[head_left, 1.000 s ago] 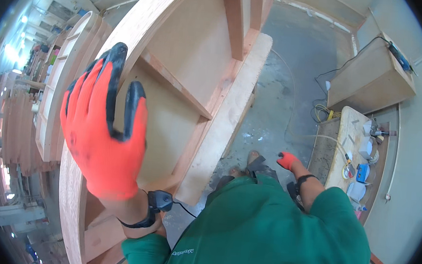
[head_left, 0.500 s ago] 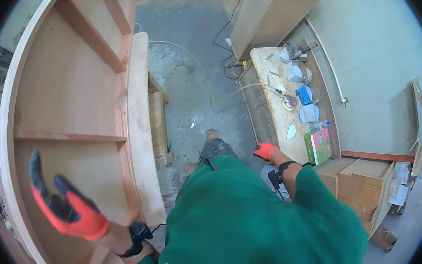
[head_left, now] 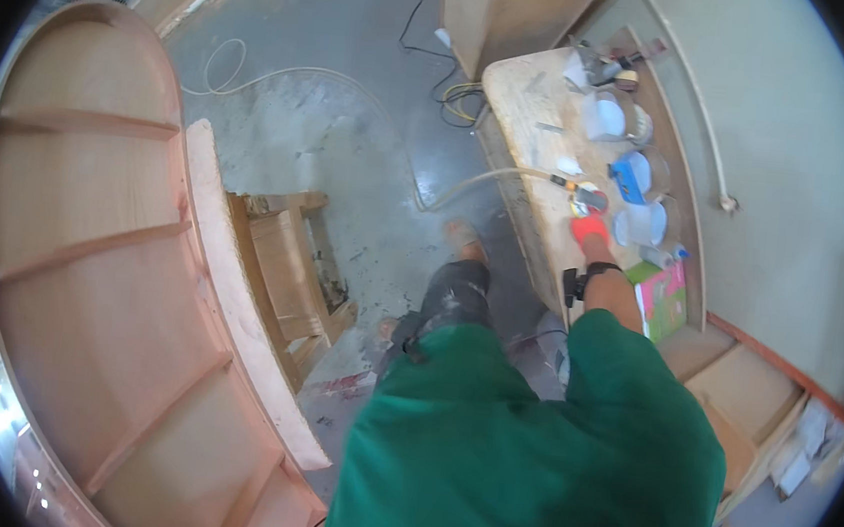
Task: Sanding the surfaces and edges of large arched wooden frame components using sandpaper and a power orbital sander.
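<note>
My right hand [head_left: 591, 229], in a red and dark glove, reaches over the worn workbench [head_left: 538, 203] on the right. It is right against a small round hand sander [head_left: 588, 197] with a pale hose [head_left: 498, 176]. The fingers are blurred and partly hidden, so whether they close on the sander is unclear. A blue box-like holder [head_left: 631, 177] and white sanding discs [head_left: 640, 224] lie just beyond the hand. Out of the picture is my left hand. At left lies a large wooden frame panel [head_left: 90, 275] with rounded end and crosspieces.
The panel rests beside a long pale board [head_left: 239, 288] on a wooden stand [head_left: 282, 261]. The hose loops over the grey floor [head_left: 350, 167]. Dark and yellow cables [head_left: 459, 101] lie by a wooden cabinet [head_left: 524, 12]. A green and pink box [head_left: 662, 295] stands on the bench's near end.
My right hand has moved forward from the bench's near edge to the sander. My left hand has left the view. The view has turned, showing the panel's rounded far end.
</note>
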A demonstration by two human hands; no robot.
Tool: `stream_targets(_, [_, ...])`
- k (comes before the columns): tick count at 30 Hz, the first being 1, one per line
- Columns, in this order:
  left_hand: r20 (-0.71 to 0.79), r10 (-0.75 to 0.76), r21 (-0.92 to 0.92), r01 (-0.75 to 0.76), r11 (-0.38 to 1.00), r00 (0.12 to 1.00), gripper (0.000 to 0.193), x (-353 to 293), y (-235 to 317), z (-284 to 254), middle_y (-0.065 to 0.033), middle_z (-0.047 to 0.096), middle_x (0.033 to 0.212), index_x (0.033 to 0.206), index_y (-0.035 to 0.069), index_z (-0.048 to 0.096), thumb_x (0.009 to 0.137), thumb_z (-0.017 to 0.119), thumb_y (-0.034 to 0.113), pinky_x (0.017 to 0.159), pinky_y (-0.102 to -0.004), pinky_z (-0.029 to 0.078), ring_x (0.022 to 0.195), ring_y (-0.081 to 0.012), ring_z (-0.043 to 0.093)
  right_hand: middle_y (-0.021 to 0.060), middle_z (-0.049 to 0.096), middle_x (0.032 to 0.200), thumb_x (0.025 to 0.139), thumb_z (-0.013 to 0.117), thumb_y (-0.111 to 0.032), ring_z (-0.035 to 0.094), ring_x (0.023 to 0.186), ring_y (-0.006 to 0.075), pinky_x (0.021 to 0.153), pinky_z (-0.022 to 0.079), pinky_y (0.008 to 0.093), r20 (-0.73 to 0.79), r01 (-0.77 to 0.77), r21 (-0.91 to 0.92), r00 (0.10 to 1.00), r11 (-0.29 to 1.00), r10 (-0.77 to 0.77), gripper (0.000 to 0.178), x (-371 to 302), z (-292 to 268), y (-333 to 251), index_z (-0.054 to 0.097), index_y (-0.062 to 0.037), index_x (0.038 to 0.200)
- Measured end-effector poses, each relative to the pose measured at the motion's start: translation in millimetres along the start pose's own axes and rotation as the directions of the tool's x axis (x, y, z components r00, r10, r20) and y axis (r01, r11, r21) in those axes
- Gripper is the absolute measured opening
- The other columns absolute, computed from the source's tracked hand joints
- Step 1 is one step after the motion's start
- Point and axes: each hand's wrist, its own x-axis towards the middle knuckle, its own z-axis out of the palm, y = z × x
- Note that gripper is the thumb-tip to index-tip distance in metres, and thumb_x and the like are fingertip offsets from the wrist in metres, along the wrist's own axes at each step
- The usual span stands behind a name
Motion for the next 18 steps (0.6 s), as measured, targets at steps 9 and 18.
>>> stream_targets(9, [0.154, -0.147, 0.009, 0.148, 0.989, 0.977, 0.047, -79, 109, -181, -0.0169, 0.058, 0.134, 0.138, 0.006, 0.053, 0.1, 0.053, 0.034, 0.104, -0.0384, 0.043, 0.122, -0.0288, 0.056, 0.0204, 0.068, 0.112, 0.092, 0.057, -0.039, 0.064, 0.109, 0.0358, 0.091, 0.052, 0.0464, 0.059, 0.164, -0.193, 0.986, 0.967, -0.156, 0.046, 166, 24, 62, 0.06, -0.0038, 0.12])
stream_targets(18, [0.342, -0.332, -0.137, 0.396, 0.908, 0.879, 0.051, -97, 140, -48, -0.0165, 0.054, 0.138, 0.14, 0.0, 0.048, 0.101, 0.047, 0.032, 0.107, -0.0372, 0.038, 0.126, -0.0278, 0.052, 0.0083, 0.066, 0.078, 0.088, 0.064, -0.043, 0.06, 0.06, 0.022, 0.046, 0.043, 0.0406, 0.223, -0.322, 0.742, 0.946, 0.588, 0.236, 0.036, 141, 43, 85, 0.071, -0.0078, 0.094])
